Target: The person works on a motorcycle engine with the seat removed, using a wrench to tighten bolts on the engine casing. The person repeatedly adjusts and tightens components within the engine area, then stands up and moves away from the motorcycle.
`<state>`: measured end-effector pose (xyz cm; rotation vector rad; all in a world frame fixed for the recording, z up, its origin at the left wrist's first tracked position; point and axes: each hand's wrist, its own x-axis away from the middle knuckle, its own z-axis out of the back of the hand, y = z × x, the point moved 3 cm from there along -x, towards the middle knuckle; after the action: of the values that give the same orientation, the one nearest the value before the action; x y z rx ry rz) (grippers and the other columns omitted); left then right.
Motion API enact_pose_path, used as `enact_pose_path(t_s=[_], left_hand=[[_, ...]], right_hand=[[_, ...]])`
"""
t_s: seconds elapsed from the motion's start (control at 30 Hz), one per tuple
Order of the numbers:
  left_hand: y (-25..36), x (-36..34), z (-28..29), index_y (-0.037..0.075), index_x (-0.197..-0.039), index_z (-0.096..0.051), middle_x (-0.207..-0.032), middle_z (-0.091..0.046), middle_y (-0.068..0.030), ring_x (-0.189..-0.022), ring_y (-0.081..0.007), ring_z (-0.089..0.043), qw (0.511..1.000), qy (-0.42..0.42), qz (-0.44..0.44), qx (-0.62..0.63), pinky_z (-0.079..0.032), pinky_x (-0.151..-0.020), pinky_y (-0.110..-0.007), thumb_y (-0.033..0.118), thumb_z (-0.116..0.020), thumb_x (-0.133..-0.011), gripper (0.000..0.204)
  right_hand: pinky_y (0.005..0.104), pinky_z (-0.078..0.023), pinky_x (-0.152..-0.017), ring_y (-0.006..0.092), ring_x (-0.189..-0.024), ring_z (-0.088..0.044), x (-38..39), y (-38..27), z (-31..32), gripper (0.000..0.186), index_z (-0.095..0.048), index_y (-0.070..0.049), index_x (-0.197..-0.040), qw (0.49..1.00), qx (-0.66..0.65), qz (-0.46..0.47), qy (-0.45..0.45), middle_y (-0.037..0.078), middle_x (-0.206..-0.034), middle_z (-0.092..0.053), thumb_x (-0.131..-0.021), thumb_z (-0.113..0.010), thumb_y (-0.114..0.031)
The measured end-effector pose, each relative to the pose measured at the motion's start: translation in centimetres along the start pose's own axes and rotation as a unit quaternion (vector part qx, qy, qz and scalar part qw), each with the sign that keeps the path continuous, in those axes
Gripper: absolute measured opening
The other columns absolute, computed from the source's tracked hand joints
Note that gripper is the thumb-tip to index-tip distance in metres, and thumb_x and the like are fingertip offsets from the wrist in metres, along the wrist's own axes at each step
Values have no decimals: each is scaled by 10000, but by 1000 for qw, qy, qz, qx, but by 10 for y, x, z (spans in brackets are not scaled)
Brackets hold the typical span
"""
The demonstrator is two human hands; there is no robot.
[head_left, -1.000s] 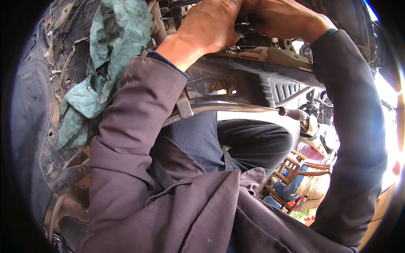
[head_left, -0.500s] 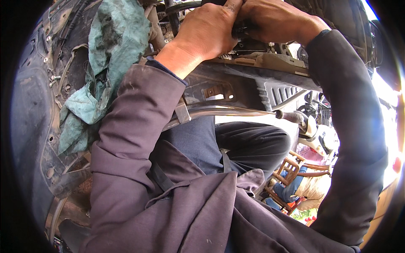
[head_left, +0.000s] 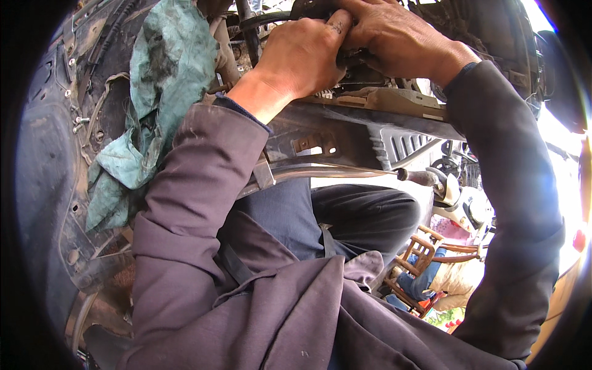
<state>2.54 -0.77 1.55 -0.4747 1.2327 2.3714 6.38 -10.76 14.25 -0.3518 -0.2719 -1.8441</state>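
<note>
Both my hands work at the top of the picture on a dark engine part (head_left: 351,68) inside a stripped motor scooter. My left hand (head_left: 302,55) is curled tight, thumb pressing against that part. My right hand (head_left: 394,37) lies over it from the right, fingers bent around the same part. What sits under the fingers is hidden. Below the hands runs the scooter's grey plastic footboard panel (head_left: 364,135) with ribbed slots, and a shiny metal tube (head_left: 333,172) passes beneath it.
A dirty teal rag (head_left: 160,92) hangs over the frame at left, beside a dusty black body shell (head_left: 55,154). My dark-trousered knee (head_left: 364,216) is at centre. A wooden chair (head_left: 425,253) and a white scooter part (head_left: 450,191) are at lower right.
Both hands have shifted slightly downward and left in view, still clamped on the same part. The grip looks the same.
</note>
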Motion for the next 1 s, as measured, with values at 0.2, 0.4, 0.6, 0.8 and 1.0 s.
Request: enact_pose_path(t_s=[0.2,0.4,0.6,0.8,1.0], left_hand=[[-3,2,-2,70,-1105,-567,-880,-718,-165,-828,-384,-719,1000,19,-12,7,-584,-707,-492,175,-803,-713,469],[-1,3,0,110,-1112,-567,-890,-725,-123,-842,-352,-733,999,35,-18,-10,-586,-692,-473,231,-835,-700,507],[-2,3,0,122,-1089,-565,-888,-725,-117,-837,-354,-731,999,32,-17,-3,-585,-693,-478,242,-844,-697,495],[-6,4,-2,104,-1033,-593,-868,-710,-124,-811,-353,-722,998,48,-24,12,-580,-686,-480,205,-816,-695,417],[-6,7,1,103,-943,-646,-808,-657,-101,-748,-344,-679,996,70,-43,21,-551,-655,-439,111,-760,-704,265]], right_hand=[[559,-297,-1179,409,-1408,-380,-3,-4,2,231,-803,-203,-977,1000,-12,-3,-17,136,-1491,-496,-779,-692,-161],[545,-309,-1171,406,-1379,-401,-2,-1,1,235,-803,-210,-986,991,-37,-65,-107,154,-1487,-497,-785,-696,-156],[533,-339,-1155,401,-1366,-411,5,0,5,247,-805,-214,-998,994,-109,-30,-4,148,-1476,-503,-782,-700,-154],[523,-341,-1165,397,-1387,-404,-1,-1,-3,260,-799,-208,-1020,997,-65,-11,-29,142,-1483,-501,-775,-733,-147],[422,-522,-1004,339,-1219,-581,17,-7,23,250,-778,-130,-1076,993,-101,-28,45,159,-1370,-596,-836,-710,-117]])
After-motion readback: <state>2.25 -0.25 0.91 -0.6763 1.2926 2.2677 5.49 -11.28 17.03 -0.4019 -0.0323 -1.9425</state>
